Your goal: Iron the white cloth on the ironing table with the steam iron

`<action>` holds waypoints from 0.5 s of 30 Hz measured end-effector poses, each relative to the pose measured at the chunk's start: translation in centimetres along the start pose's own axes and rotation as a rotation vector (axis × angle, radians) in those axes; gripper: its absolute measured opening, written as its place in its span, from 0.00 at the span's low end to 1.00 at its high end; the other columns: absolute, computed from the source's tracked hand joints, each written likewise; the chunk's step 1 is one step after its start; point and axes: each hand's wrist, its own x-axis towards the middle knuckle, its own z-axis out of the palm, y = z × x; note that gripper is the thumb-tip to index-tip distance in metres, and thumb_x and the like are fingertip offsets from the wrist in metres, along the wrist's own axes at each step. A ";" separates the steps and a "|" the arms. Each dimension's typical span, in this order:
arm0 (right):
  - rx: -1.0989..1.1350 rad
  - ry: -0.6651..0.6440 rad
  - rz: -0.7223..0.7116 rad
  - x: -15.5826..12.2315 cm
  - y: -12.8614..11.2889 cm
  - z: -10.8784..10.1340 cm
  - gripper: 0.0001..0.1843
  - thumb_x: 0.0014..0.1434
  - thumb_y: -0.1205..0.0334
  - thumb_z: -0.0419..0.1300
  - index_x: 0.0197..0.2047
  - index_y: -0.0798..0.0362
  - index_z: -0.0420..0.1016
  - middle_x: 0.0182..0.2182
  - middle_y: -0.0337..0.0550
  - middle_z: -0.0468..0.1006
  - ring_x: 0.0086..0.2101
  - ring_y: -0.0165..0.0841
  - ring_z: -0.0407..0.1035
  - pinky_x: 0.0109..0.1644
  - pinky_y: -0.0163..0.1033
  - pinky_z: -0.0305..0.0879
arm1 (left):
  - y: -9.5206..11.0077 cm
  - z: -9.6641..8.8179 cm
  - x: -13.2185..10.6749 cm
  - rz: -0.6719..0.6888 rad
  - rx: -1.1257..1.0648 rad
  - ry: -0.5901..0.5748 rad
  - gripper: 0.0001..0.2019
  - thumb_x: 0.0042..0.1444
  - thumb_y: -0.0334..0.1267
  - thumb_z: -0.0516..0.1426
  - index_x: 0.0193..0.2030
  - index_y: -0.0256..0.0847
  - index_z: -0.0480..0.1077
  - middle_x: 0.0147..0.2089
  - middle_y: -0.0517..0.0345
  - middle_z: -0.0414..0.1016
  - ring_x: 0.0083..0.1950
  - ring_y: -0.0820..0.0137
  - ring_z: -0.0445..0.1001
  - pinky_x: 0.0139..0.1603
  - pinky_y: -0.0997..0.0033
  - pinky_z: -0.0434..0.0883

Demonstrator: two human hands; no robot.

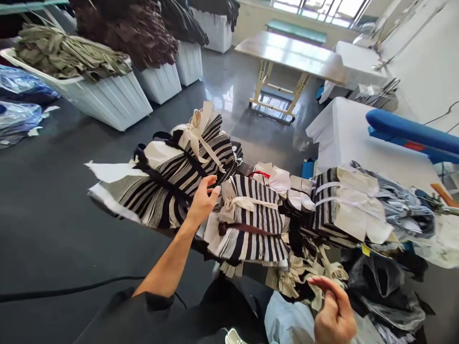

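Sewing-room floor with white bins (107, 100) of fabric behind; black worktable (43, 215) holds a pile of striped fabric bundles (251, 224) with cream ties, at its edge; left hand (202, 203) open against the pile, right hand (333, 313) well apart, beside tan straps (304, 277), neither clamped; pile looks loose, so a careless knock could slide bundles onto the plastic bags (383, 296) below

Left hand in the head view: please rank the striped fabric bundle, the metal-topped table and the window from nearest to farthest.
From the left hand:
1. Striped fabric bundle: right beside the hand, on its right in view.
2. Metal-topped table: farther ahead, upper middle.
3. Window: farthest, on the back wall behind the table.
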 end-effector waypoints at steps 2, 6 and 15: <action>-0.083 -0.104 -0.021 2.2 -0.4 2.7 0.16 0.69 0.52 0.56 0.44 0.53 0.80 0.37 0.45 0.84 0.38 0.38 0.78 0.49 0.45 0.72 | -1.5 1.0 2.4 -0.068 -0.011 -0.062 0.24 0.63 0.48 0.56 0.61 0.39 0.67 0.64 0.41 0.73 0.66 0.56 0.72 0.65 0.51 0.72; -0.164 -0.239 0.013 5.5 -0.4 7.6 0.18 0.69 0.50 0.56 0.47 0.53 0.80 0.39 0.47 0.85 0.38 0.38 0.80 0.47 0.44 0.73 | -2.3 1.8 4.1 -0.089 -0.009 -0.295 0.20 0.67 0.48 0.53 0.59 0.40 0.70 0.60 0.46 0.76 0.62 0.59 0.75 0.66 0.54 0.71; -0.328 -0.350 0.158 7.0 4.6 12.8 0.24 0.67 0.41 0.56 0.48 0.52 0.80 0.39 0.47 0.82 0.39 0.41 0.76 0.47 0.45 0.70 | -1.9 2.7 2.3 0.109 0.055 -0.277 0.22 0.61 0.30 0.54 0.61 0.47 0.68 0.59 0.48 0.75 0.61 0.58 0.74 0.65 0.53 0.72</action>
